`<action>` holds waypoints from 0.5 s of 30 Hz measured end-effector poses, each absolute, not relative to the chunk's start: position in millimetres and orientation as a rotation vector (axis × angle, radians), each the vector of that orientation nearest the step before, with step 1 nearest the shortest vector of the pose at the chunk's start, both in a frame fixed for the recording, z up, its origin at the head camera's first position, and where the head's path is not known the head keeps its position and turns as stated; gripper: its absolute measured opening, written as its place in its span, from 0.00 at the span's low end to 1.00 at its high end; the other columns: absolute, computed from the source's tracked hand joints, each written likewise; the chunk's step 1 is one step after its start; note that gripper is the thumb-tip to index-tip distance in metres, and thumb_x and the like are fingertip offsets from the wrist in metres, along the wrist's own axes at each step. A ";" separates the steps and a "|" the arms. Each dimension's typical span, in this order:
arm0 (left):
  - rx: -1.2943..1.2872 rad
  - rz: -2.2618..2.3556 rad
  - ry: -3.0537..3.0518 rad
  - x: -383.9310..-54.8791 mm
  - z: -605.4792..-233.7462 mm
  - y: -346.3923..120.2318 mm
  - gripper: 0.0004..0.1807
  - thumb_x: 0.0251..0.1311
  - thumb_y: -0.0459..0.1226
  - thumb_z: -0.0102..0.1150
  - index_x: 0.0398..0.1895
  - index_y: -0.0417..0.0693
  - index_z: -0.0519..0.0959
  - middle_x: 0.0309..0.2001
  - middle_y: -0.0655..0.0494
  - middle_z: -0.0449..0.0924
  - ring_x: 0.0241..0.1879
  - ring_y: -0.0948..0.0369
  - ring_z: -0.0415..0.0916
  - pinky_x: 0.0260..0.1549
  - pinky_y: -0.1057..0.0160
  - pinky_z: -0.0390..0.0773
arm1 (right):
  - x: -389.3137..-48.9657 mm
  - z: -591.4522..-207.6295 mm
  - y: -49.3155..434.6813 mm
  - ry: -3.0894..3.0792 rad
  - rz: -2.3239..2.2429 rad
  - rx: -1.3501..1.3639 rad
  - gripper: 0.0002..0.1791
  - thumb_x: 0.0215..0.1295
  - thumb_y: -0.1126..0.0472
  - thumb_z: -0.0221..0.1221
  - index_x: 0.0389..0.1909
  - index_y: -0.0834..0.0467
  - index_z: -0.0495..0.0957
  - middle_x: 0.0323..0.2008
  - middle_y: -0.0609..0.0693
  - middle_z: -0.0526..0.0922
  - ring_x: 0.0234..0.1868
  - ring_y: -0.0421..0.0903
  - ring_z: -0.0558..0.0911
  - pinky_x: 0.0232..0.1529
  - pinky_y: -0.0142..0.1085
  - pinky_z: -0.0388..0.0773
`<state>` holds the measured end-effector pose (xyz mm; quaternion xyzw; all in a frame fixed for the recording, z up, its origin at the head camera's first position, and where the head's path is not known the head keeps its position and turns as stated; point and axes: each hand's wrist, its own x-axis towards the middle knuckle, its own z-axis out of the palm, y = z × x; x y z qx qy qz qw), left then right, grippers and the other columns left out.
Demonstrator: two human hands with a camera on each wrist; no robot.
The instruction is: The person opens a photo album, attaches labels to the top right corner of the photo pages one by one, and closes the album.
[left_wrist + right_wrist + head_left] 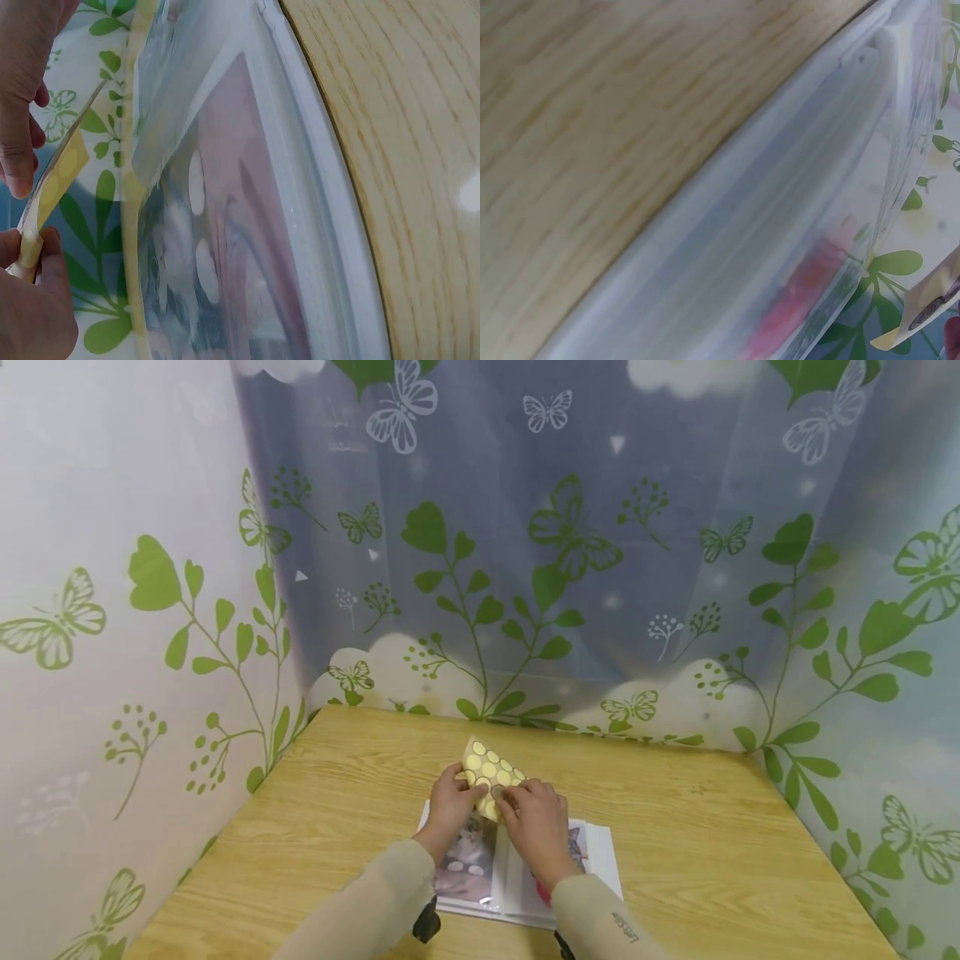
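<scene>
A sheet of round yellow stickers (489,768) is held up above an open photo album (506,902). My left hand (447,806) grips the sheet's left side, thumb in front; in the left wrist view its fingertips pinch the sheet's lower end. With thumb and forefinger, my right hand (542,827) pinches at a round sticker (497,791) near the sheet's right side. Whether this sticker is loose from the sheet is hard to see. In the right wrist view only a curled corner of the sheet (926,307) and a fingertip show.
The album's left page holds a cat photo (468,860) with pale ovals on it, under clear plastic. Another photo (576,847) on the right page is partly hidden by my right hand. A wooden table (675,827) lies beneath, with patterned curtains (480,568) round it.
</scene>
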<state>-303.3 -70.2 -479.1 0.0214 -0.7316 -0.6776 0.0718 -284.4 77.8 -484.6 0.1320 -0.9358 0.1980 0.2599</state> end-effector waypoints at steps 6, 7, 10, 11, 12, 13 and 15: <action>0.009 -2.109 -2.157 -300.5 -479.0 -68.5 0.32 0.61 0.27 0.61 0.67 0.27 0.62 0.44 0.32 0.81 0.40 0.50 0.82 0.39 0.57 0.84 | -283.4 -486.4 78.9 -2.557 0.547 0.345 0.16 0.64 0.46 0.65 0.45 0.52 0.86 0.37 0.46 0.81 0.40 0.47 0.78 0.41 0.43 0.70; 0.006 -2.122 -2.152 -300.2 -478.9 -68.2 0.31 0.61 0.26 0.61 0.67 0.28 0.62 0.44 0.32 0.81 0.40 0.50 0.81 0.39 0.57 0.84 | -283.3 -486.5 79.0 -2.561 0.551 0.347 0.16 0.64 0.46 0.64 0.45 0.52 0.86 0.36 0.46 0.81 0.39 0.47 0.78 0.41 0.43 0.70; 0.000 -2.152 -2.135 -299.9 -478.8 -67.5 0.31 0.62 0.26 0.60 0.67 0.28 0.62 0.45 0.31 0.80 0.41 0.49 0.82 0.40 0.56 0.84 | -282.5 -486.3 78.3 -2.567 0.562 0.354 0.16 0.64 0.46 0.64 0.45 0.52 0.86 0.36 0.46 0.81 0.39 0.47 0.78 0.41 0.43 0.70; 0.000 -2.163 -2.127 -299.6 -478.7 -67.1 0.31 0.62 0.26 0.60 0.67 0.28 0.62 0.46 0.31 0.80 0.41 0.49 0.82 0.40 0.57 0.84 | -282.3 -486.2 78.0 -2.567 0.567 0.354 0.16 0.64 0.46 0.64 0.45 0.52 0.86 0.36 0.46 0.82 0.39 0.47 0.78 0.41 0.43 0.70; 0.003 -2.169 -2.124 -299.6 -478.4 -66.7 0.31 0.62 0.26 0.59 0.67 0.28 0.62 0.46 0.31 0.80 0.41 0.49 0.82 0.40 0.57 0.84 | -282.0 -485.9 77.7 -2.563 0.577 0.355 0.16 0.64 0.46 0.64 0.44 0.52 0.86 0.36 0.46 0.82 0.39 0.47 0.79 0.41 0.43 0.70; -0.004 -2.174 -2.119 -299.8 -478.5 -66.5 0.31 0.62 0.25 0.59 0.67 0.28 0.62 0.46 0.30 0.80 0.42 0.49 0.82 0.40 0.57 0.84 | -281.6 -485.5 77.2 -2.557 0.590 0.358 0.16 0.64 0.46 0.64 0.44 0.52 0.86 0.37 0.46 0.83 0.39 0.47 0.79 0.42 0.44 0.71; -0.014 -2.187 -2.116 -292.2 -468.4 -66.2 0.30 0.62 0.24 0.58 0.67 0.26 0.61 0.46 0.29 0.79 0.42 0.47 0.82 0.41 0.56 0.84 | -281.3 -485.1 76.6 -2.549 0.615 0.364 0.15 0.64 0.47 0.65 0.43 0.53 0.86 0.37 0.47 0.84 0.40 0.48 0.81 0.42 0.45 0.72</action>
